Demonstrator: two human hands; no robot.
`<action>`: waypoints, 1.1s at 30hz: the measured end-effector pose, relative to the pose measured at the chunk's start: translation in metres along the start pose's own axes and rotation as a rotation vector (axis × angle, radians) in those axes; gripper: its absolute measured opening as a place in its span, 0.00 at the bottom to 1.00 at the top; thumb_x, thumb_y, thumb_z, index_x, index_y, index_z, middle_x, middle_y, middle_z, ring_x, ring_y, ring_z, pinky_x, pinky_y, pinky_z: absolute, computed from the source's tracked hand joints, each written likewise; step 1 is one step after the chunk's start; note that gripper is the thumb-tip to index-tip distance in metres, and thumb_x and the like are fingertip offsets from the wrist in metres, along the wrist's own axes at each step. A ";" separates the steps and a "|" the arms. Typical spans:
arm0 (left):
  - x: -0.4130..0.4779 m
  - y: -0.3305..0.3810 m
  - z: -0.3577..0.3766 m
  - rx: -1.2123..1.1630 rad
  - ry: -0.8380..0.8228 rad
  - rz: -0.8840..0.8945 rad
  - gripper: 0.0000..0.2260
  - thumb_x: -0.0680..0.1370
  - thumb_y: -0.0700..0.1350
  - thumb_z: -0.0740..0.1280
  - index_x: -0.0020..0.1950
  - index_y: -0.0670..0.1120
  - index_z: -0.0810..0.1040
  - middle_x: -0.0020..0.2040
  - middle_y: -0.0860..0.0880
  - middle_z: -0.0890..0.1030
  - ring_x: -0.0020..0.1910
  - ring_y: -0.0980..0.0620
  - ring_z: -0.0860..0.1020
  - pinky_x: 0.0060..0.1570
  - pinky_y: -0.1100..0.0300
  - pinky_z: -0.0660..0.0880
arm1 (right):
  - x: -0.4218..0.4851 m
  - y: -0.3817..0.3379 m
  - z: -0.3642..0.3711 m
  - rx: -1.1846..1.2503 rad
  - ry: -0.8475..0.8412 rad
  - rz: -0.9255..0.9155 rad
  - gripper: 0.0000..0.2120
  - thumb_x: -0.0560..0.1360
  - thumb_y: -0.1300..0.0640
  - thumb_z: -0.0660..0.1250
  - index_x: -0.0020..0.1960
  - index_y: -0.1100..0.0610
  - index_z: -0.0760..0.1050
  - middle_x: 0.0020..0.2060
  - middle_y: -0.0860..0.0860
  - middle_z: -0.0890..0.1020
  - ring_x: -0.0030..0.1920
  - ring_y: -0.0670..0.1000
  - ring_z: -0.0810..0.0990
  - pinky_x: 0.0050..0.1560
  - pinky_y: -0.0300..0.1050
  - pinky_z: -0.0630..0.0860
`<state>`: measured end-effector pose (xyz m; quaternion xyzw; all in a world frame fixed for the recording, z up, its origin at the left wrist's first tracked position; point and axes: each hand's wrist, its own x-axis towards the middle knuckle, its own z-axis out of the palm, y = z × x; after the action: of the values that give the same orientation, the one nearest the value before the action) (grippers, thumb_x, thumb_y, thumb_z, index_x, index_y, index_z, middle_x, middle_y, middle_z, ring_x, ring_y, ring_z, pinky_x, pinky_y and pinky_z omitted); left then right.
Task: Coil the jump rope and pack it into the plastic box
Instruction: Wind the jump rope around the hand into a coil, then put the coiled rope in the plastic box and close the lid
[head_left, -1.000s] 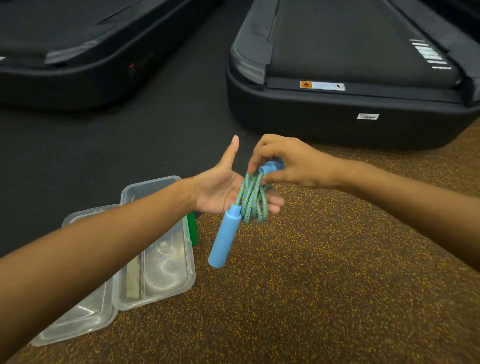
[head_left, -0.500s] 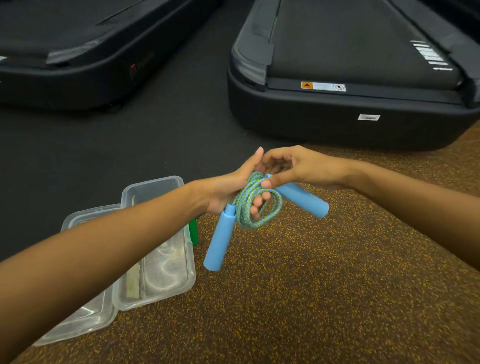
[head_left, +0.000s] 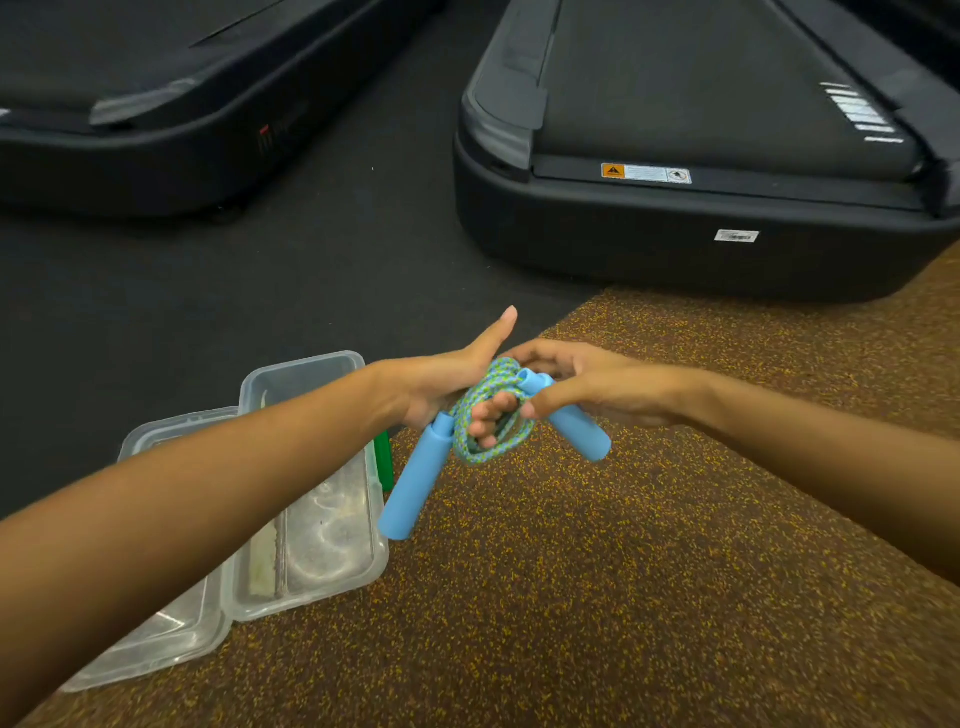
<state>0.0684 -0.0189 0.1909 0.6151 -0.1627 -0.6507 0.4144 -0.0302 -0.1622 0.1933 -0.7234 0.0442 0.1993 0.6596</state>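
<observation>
Two black treadmills (head_left: 701, 156) stand on dark matting beyond the speckled brown rubber floor (head_left: 571, 597). One clear plastic box (head_left: 311, 519), rectangular, lies open there beside its lid (head_left: 156, 613). The braided blue-green rope (head_left: 488, 415) (several loops) wraps the left hand (head_left: 447, 389), thumb raised, fingers curled through. Two smooth blue cylindrical handles: one handle (head_left: 415, 483) hangs down-left; the right hand (head_left: 597, 389) pinches the other handle (head_left: 571, 421), angled down-right.

plastic box (head_left: 306, 545) left, treadmills (head_left: 701, 156) behind

Two bare forearms, no sleeves, rings or watch
</observation>
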 end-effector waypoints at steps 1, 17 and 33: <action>0.000 -0.001 -0.001 -0.004 -0.001 -0.018 0.37 0.69 0.74 0.42 0.20 0.45 0.65 0.15 0.49 0.65 0.16 0.53 0.67 0.29 0.63 0.72 | 0.001 0.002 0.002 0.009 0.014 0.006 0.24 0.70 0.69 0.67 0.64 0.59 0.69 0.59 0.58 0.78 0.56 0.50 0.77 0.62 0.47 0.71; 0.014 -0.003 0.004 -0.101 0.194 -0.043 0.34 0.74 0.69 0.54 0.22 0.42 0.70 0.18 0.46 0.71 0.20 0.51 0.75 0.27 0.62 0.77 | 0.009 0.017 0.021 -0.033 0.198 -0.045 0.12 0.72 0.71 0.63 0.53 0.60 0.74 0.40 0.50 0.79 0.38 0.42 0.78 0.44 0.36 0.74; 0.006 -0.016 -0.016 -0.173 0.229 0.140 0.12 0.73 0.52 0.68 0.44 0.43 0.78 0.35 0.48 0.81 0.33 0.56 0.80 0.38 0.65 0.79 | 0.004 0.020 0.019 0.086 0.252 0.089 0.14 0.74 0.69 0.61 0.59 0.66 0.73 0.47 0.61 0.79 0.44 0.55 0.78 0.40 0.42 0.79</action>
<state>0.0785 -0.0084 0.1722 0.6345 -0.1003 -0.5574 0.5260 -0.0378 -0.1455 0.1723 -0.7112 0.1673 0.1337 0.6695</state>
